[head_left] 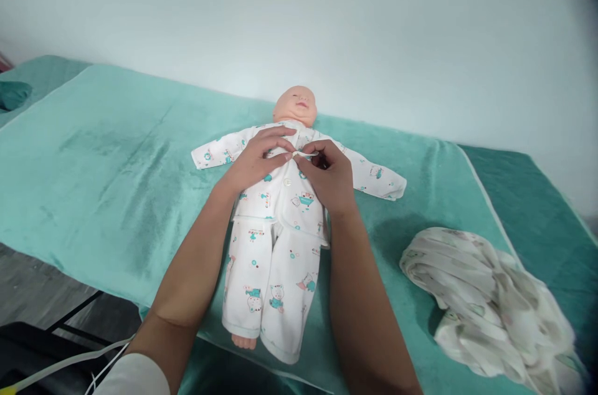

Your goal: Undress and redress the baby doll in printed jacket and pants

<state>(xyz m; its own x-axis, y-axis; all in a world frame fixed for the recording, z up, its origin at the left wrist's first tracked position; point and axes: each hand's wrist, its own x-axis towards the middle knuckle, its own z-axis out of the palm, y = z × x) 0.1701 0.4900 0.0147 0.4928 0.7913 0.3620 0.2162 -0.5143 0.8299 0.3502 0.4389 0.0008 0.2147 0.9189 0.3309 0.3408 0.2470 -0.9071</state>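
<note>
Doll [295, 107] lies on its back on the green sheet [116, 133], head toward the wall [299, 21] and legs toward the person. It wears a printed white jacket [287, 208] and matching trousers [289, 276]. Both jacket sleeves extend outward to the sides, lying on the sheet. One foot [243, 341] protrudes from the trouser leg at the left of the view.

Left hand [261, 158]: resting on the chest, thumb and index fingertip pinching the jacket's front edge at the midline; the remaining fingers lie extended over the fabric. Right hand [334, 177]: thumb and index finger pinching the raised front edge directly beside the left fingertips; the other fingers are curled. Whether a button is between the fingertips cannot be determined.

One button [287, 182] is visible just below the hands. Crumpled pale cloth [481, 295] lies on the sheet to the right, apart from the doll. A pale cord [70, 361] crosses the lower left corner.
</note>
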